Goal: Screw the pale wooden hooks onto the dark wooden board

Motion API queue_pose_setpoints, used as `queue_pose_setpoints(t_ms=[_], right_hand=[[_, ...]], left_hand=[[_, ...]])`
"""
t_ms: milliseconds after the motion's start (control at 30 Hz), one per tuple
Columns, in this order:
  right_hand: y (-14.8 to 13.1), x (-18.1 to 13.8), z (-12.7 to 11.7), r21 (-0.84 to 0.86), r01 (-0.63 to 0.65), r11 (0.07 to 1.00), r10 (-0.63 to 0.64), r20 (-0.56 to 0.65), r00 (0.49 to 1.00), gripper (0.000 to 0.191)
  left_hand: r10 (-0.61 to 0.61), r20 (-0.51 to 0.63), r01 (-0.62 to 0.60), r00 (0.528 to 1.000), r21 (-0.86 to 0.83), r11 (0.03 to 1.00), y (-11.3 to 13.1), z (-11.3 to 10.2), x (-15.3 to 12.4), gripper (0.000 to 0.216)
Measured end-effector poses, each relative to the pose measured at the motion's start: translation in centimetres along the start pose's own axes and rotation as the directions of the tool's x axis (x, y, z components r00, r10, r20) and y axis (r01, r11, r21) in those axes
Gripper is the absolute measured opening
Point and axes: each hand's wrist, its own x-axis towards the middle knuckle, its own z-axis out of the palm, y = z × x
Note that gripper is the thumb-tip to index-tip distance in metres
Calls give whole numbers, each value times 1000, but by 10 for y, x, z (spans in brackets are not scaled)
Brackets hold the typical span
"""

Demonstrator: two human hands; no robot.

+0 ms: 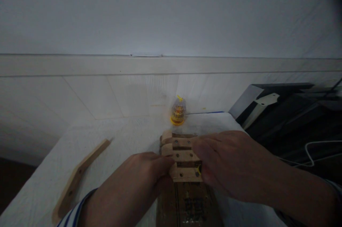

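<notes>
Several short wooden slats point(182, 155) with screw holes lie stacked side by side on a brown cardboard piece point(188, 204) on the white table point(128, 134). My left hand point(151, 170) is closed against the left ends of the slats. My right hand point(227, 163) covers their right ends, its fingers curled over the wood; something small and yellow point(198, 170) shows under its thumb. Both hands touch the slats.
A long bent wooden piece point(80, 175) lies at the table's left. A small clear bag with a yellow object point(178, 111) stands at the far edge by the wall. A dark stand with a metal bracket point(263, 104) and a white cable point(312, 156) are to the right.
</notes>
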Motion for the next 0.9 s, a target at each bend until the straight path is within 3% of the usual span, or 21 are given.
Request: queue_pose_setpoints(t_ms=[200, 467, 633, 900], right_hand=[[-1, -3, 3, -107, -90, 990, 85, -49, 995, 12], [-10, -5, -6, -146, -219, 965, 227, 39, 973, 15], [-17, -3, -15, -169, -239, 956, 249, 39, 968, 18], [-24, -6, -24, -190, -213, 958, 222, 27, 975, 18]], left_hand=[[7, 11, -8, 1000, 54, 999, 0, -1, 0, 13], [39, 48, -45, 998, 129, 991, 3, -6, 1, 15], [65, -58, -42, 996, 344, 938, 16, -4, -2, 15], [287, -170, -235, 943, 270, 934, 33, 16, 14, 18]])
